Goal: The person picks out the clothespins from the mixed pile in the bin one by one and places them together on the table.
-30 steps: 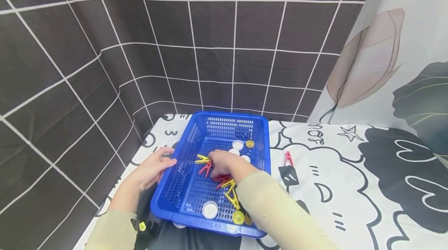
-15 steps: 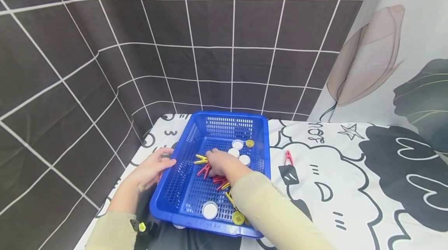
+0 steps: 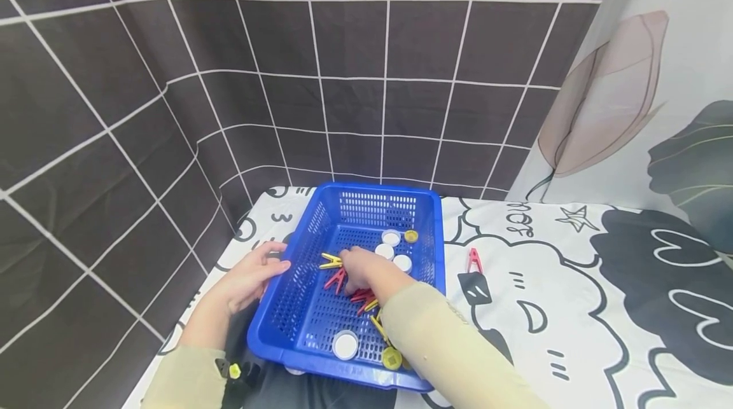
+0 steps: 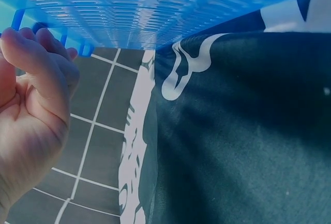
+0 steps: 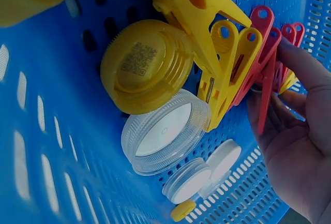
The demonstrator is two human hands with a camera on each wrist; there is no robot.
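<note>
In the head view, my left hand (image 3: 252, 275) holds the left rim of a blue plastic basket (image 3: 269, 353), thumb at the edge. The left wrist view shows its curled fingers (image 4: 39, 74) against the basket's side. My right hand (image 3: 366, 272) reaches down into the basket among red and yellow clothespins. Seen from the right wrist, its thumb and fingers close around a red clothespin (image 5: 269, 74), partly hiding it. Yellow clothespins (image 5: 227, 74) lie right beside that one. Another yellow clothespin (image 3: 331, 261) and a red clothespin (image 3: 336, 280) lie left of the right hand.
White caps (image 3: 345, 345) and yellow caps (image 3: 392, 358) lie scattered on the basket floor. Outside, a single red clothespin (image 3: 474, 260) rests on the patterned white cloth (image 3: 538, 294). A dark cloth wall with white grid lines (image 3: 355, 103) stands behind the basket.
My right hand has moved slightly within the same spot, and the clothespins under its wrist have shifted a little. The left hand has stayed at the rim.
</note>
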